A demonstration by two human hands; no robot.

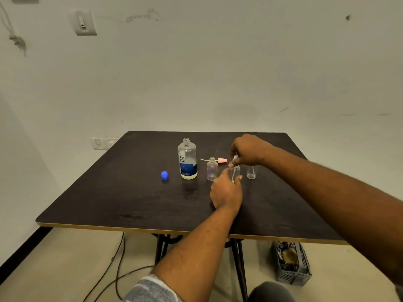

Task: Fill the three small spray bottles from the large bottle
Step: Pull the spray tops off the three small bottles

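Observation:
The large clear bottle (187,159) with a blue label stands uncapped at the table's middle. Its blue cap (164,175) lies to its left. One small clear bottle (212,168) stands open beside it, with a pink spray head (220,160) and its tube lying behind. My left hand (226,191) grips the middle small bottle (236,172) around its body. My right hand (248,150) pinches the white spray top (235,158) at that bottle's neck. A third small clear bottle (251,172) stands to the right, partly hidden behind my right hand.
The dark table (130,192) has a gold-trimmed front edge. A grey crate (291,263) sits on the floor under the right side, and black cables (117,264) trail on the floor at the left. A wall stands close behind the table.

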